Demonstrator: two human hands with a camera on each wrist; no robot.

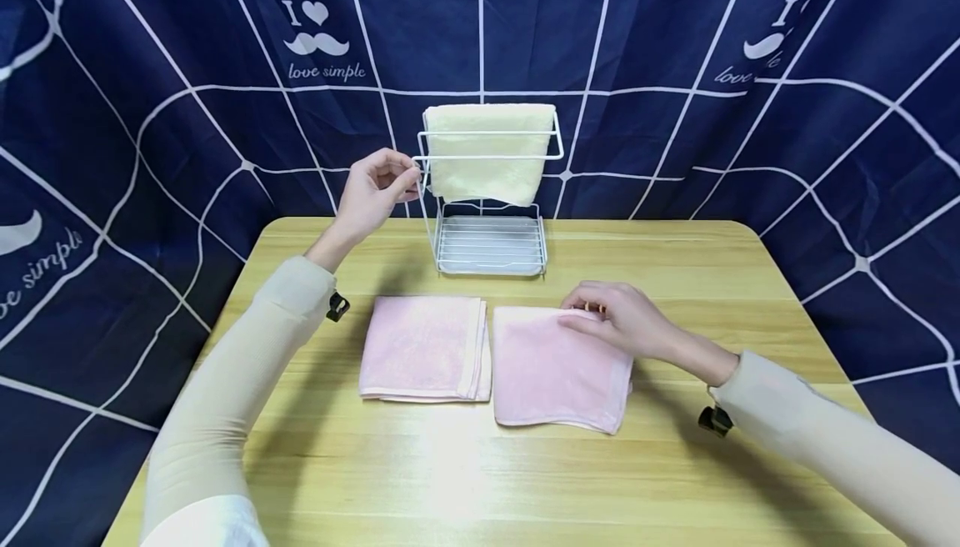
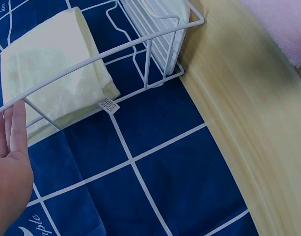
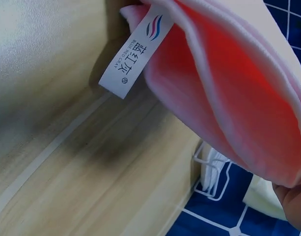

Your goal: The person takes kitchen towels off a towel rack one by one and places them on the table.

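Observation:
My left hand [image 1: 375, 193] is at the upper left corner of a white wire rack [image 1: 487, 158], thumb and fingers pinching the wire there. In the left wrist view its fingers [image 2: 17, 125] meet the rack's long rail. A folded pale yellow towel [image 1: 491, 134] hangs over the rack's rear bars. My right hand [image 1: 622, 318] pinches the far edge of a folded pink towel [image 1: 558, 372]. From the right wrist, that towel's layers [image 3: 189, 93] gape above the wood, a white label [image 3: 135, 54] hanging from them. Beside it lies a second folded pink towel [image 1: 420, 347].
The rack's base holds a shallow tray [image 1: 491, 251] under wire slats, near the back edge of the wooden table [image 1: 660, 255]. A dark blue curtain [image 1: 540, 30] with white lines surrounds the table at the back and sides.

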